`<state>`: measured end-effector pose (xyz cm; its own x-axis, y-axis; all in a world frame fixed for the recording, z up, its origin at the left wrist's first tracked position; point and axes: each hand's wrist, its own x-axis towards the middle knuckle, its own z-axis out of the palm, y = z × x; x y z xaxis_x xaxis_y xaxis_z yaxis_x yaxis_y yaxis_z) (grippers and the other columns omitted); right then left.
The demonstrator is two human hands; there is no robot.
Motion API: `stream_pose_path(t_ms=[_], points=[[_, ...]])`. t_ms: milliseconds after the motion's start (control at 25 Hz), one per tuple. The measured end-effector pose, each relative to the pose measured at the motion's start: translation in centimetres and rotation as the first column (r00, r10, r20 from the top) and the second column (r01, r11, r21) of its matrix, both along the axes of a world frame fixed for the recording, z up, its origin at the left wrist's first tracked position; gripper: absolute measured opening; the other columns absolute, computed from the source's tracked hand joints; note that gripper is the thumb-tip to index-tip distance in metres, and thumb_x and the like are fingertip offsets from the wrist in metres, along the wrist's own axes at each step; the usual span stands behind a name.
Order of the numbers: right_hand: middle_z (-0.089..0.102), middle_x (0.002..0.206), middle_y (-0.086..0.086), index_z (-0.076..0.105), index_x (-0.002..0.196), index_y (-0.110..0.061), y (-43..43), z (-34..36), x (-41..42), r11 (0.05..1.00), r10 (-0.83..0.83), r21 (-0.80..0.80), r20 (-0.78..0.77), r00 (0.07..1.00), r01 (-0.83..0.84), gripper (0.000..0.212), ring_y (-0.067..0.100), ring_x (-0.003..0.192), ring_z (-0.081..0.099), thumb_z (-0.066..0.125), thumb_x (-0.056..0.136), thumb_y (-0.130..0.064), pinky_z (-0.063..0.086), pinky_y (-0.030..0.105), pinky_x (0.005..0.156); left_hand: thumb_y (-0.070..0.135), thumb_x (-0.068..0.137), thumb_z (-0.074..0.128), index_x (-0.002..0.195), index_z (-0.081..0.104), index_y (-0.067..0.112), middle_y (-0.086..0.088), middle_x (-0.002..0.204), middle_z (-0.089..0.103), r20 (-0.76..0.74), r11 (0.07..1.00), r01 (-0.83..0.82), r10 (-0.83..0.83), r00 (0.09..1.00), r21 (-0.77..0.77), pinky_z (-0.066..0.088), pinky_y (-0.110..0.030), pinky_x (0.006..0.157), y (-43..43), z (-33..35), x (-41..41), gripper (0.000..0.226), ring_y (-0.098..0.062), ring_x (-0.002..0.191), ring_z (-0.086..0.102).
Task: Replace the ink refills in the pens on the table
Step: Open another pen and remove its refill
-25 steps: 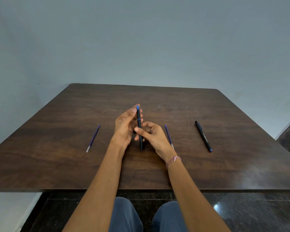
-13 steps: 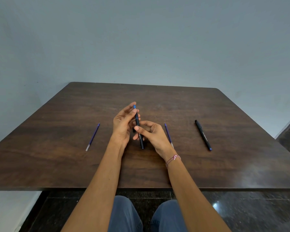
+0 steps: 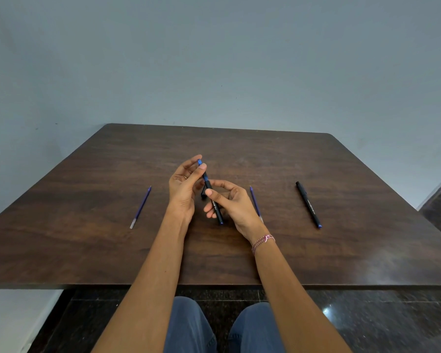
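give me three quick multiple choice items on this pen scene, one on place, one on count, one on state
1. Where does the capped black pen lie?
A. right of both hands
B. between the hands
C. at the table's left edge

2. How many loose blue refills lie on the table?
A. one
B. two
C. four

3. What state is the held pen in?
A. lying flat, untouched
B. gripped by both hands above the table
C. snapped in half

Key: 1 A, it lies right of the right hand. 2 B, a left refill and a right refill. 3 B, the left hand pinches its blue tip end, the right its barrel.
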<state>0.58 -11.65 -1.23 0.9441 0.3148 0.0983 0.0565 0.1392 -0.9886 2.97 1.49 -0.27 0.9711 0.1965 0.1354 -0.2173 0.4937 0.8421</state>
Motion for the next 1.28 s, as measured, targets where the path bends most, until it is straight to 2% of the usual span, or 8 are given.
stream_pose_path(t_ms=[280, 520, 720, 1040, 1280], points=[[0.07, 0.062, 0.008, 0.059, 0.106, -0.024, -0.1, -0.1, -0.1, 0.999, 0.0, -0.038, 0.031, 1.0, 0.001, 0.022, 0.015, 0.05, 0.066, 0.068, 0.087, -0.018, 0.054, 0.023, 0.05, 0.004, 0.079, 0.07, 0.092, 0.069, 0.024, 0.008, 0.087, 0.067, -0.017, 0.998, -0.053, 0.052, 0.998, -0.047, 0.052, -0.017, 0.062, 0.1, 0.2, -0.1, 0.023, -0.001, 0.072, 0.064], [0.069, 0.058, 0.009, 0.057, 0.102, -0.017, 0.1, -0.2, 0.2, 0.999, 0.007, -0.046, 0.04, 0.999, -0.006, 0.012, 0.015, 0.045, 0.064, 0.062, 0.091, -0.018, 0.05, 0.019, 0.043, 0.003, 0.079, 0.07, 0.091, 0.069, 0.023, 0.007, 0.087, 0.067, -0.005, 0.994, -0.07, 0.069, 0.998, -0.086, 0.052, -0.016, 0.06, 0.4, 0.2, 0.0, 0.024, -0.002, 0.071, 0.066], [0.067, 0.056, 0.008, 0.056, 0.103, -0.013, 0.3, -0.3, 0.2, 0.997, 0.023, -0.08, 0.039, 0.999, -0.02, 0.013, 0.016, 0.042, 0.061, 0.06, 0.093, -0.02, 0.047, 0.019, 0.041, 0.004, 0.079, 0.07, 0.095, 0.068, 0.021, 0.005, 0.088, 0.066, -0.003, 0.986, -0.11, 0.11, 0.994, -0.126, 0.052, -0.016, 0.058, 0.7, 0.3, 0.1, 0.023, -0.003, 0.071, 0.064], [0.065, 0.054, 0.005, 0.053, 0.102, -0.01, 0.4, -0.3, 0.3, 0.994, 0.016, -0.105, 0.069, 0.997, -0.008, 0.016, 0.014, 0.04, 0.058, 0.062, 0.092, -0.018, 0.043, 0.019, 0.04, 0.004, 0.08, 0.07, 0.099, 0.066, 0.016, -0.001, 0.089, 0.064, 0.016, 0.952, -0.196, 0.205, 0.979, -0.236, 0.053, -0.017, 0.059, 1.0, 0.0, 0.4, 0.023, -0.007, 0.072, 0.063], [0.064, 0.054, 0.005, 0.054, 0.099, -0.014, 0.5, -0.2, 0.1, 0.996, 0.001, -0.086, 0.085, 0.996, 0.006, 0.012, 0.014, 0.04, 0.057, 0.063, 0.091, -0.016, 0.043, 0.019, 0.04, 0.007, 0.082, 0.07, 0.101, 0.066, 0.017, 0.001, 0.092, 0.065, -0.05, 0.905, -0.229, 0.226, 0.973, -0.359, 0.054, -0.017, 0.061, 1.5, -0.2, 0.4, 0.022, -0.007, 0.075, 0.064]])
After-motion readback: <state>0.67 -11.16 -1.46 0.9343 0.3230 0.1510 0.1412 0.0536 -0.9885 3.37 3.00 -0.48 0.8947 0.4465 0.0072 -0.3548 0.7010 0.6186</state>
